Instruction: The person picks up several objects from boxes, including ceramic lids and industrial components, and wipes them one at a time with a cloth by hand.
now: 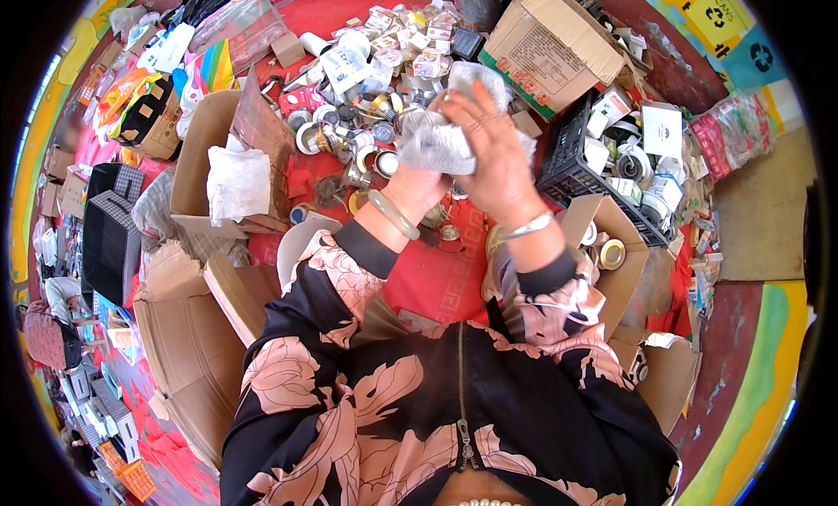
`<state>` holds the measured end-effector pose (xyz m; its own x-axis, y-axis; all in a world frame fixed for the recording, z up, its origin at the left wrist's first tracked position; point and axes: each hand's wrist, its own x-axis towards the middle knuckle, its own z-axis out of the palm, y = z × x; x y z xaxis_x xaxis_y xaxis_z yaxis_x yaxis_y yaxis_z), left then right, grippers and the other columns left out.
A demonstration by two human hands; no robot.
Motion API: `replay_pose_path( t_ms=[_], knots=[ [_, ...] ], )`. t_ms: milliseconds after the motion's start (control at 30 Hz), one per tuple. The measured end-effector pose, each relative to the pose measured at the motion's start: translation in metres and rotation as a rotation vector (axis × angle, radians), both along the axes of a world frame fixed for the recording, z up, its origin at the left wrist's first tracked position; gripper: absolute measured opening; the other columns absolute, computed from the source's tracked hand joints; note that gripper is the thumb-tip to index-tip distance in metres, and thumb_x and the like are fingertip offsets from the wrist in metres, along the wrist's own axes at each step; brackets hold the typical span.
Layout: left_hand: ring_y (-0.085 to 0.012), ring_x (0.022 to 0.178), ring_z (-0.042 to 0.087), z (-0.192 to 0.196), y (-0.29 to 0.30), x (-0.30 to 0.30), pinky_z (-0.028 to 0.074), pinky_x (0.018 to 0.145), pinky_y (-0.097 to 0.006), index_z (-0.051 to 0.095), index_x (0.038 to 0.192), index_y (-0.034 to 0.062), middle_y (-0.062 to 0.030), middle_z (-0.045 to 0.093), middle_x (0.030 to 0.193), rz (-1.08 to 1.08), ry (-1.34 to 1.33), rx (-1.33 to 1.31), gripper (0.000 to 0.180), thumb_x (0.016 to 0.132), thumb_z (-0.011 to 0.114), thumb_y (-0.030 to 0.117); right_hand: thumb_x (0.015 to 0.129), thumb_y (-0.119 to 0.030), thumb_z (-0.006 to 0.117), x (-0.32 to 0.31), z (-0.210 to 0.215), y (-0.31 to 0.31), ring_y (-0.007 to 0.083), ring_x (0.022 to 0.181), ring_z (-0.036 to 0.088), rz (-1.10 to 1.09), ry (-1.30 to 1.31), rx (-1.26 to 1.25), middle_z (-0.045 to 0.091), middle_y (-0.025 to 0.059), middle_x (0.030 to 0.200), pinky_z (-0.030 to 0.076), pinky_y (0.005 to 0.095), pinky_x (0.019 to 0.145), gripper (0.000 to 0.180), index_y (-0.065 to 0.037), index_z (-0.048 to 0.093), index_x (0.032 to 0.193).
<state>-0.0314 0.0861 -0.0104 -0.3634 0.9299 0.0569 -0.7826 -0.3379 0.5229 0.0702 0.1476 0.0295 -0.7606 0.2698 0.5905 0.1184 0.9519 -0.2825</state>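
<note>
A crumpled whitish-grey cloth (441,148) is bunched up between my two hands, above a heap of small goods. My left hand (413,192) holds it from below, its fingers mostly hidden by the folds. Over the top and right side lies my right hand (491,152), fingers bent around the cloth, a flap of which sticks up past the fingertips. Whether something is inside the cloth cannot be seen. Just beyond and below is the heap of small boxes (428,63), round lamp-like pieces (310,139) and a clear plastic bag (345,67).
An open carton (199,161) with a white cloth (240,185) over its edge stands on the left. A black crate (567,157) of mixed goods is on the right, below a large tilted carton (554,48). More cartons (188,349) flank my body on the red floor covering (428,283).
</note>
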Motion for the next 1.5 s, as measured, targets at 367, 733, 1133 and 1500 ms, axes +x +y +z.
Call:
replay_pose_path(
  t_ms=[367, 733, 1133, 1500],
  knots=[
    [-0.0268, 0.097, 0.058, -0.017, 0.007, -0.066, 0.045, 0.089, -0.039, 0.048, 0.118, 0.0027, -0.0136, 0.057, 0.112, -0.155, -0.023, -0.074, 0.046, 0.094, 0.037, 0.040, 0.061, 0.000, 0.064, 0.002, -0.018, -0.017, 0.0229, 0.126, 0.039, 0.130, -0.172, 0.012, 0.049, 0.0084, 0.128, 0.031, 0.0452, 0.101, 0.064, -0.010, 0.048, 0.123],
    [-0.0183, 0.102, 0.054, -0.011, 0.010, -0.024, 0.047, 0.083, -0.037, 0.040, 0.126, 0.0021, -0.0087, 0.053, 0.114, 0.287, 0.433, -0.172, 0.040, 0.093, 0.047, 0.024, 0.081, 0.001, 0.058, 0.042, 0.011, 0.035, 0.0178, 0.093, 0.059, -0.093, 0.999, -1.043, 0.059, 0.0071, 0.107, 0.050, 0.0312, 0.079, 0.032, 0.000, 0.054, 0.113],
    [-0.0282, 0.098, 0.058, 0.003, 0.002, -0.037, 0.046, 0.087, -0.043, 0.049, 0.118, 0.0033, -0.0149, 0.058, 0.111, 0.004, -0.039, -0.132, 0.051, 0.092, 0.036, 0.045, 0.060, 0.005, 0.062, 0.040, 0.001, -0.038, 0.0244, 0.117, 0.049, 0.097, -0.024, -0.153, 0.057, 0.0086, 0.117, 0.034, 0.0420, 0.097, 0.055, -0.006, 0.054, 0.113],
    [-0.0396, 0.111, 0.047, -0.009, -0.018, 0.012, 0.047, 0.089, -0.046, 0.043, 0.126, 0.0062, -0.0185, 0.051, 0.119, -0.173, -0.262, 0.068, 0.054, 0.093, 0.030, 0.048, 0.068, -0.007, 0.069, 0.179, 0.022, -0.052, 0.0195, 0.087, 0.062, -0.308, 0.124, -0.959, 0.063, 0.0115, 0.097, 0.049, 0.0311, 0.077, 0.054, 0.000, 0.047, 0.117]
  ],
)
